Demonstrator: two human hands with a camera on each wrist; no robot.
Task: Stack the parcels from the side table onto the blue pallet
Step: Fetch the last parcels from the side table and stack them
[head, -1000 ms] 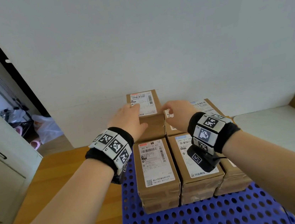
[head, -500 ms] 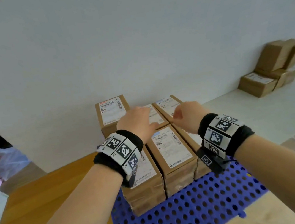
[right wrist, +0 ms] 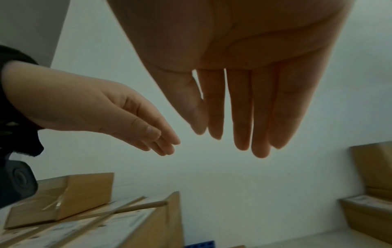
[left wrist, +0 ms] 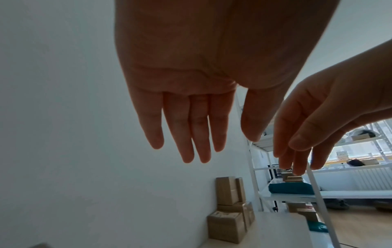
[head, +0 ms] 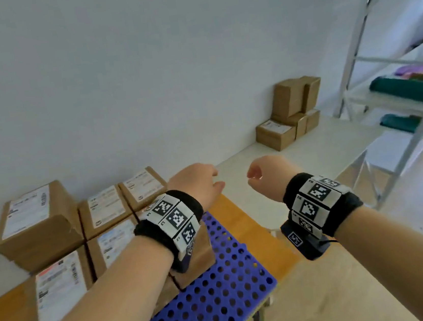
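Several brown parcels with white labels sit stacked on the blue pallet (head: 216, 298) at the lower left; one taller parcel (head: 37, 224) tops the far left corner. More brown parcels (head: 290, 113) stand piled against the wall on the white side table (head: 310, 153), also seen as a brown stack (left wrist: 231, 213) in the left wrist view. My left hand (head: 197, 180) and right hand (head: 267, 172) hover empty in the air between pallet and side table. Both show straight, relaxed fingers (left wrist: 188, 134) (right wrist: 244, 109) holding nothing.
The pallet rests on a wooden table (head: 242, 226). A metal shelf rack (head: 393, 84) with folded teal and purple cloth stands at the right behind the side table. A white wall runs behind everything. Wooden floor lies at the lower right.
Both hands have left the parcels on the pallet and moved right toward the side table. The view has swung right, bringing the side-table pile and shelf rack into sight.
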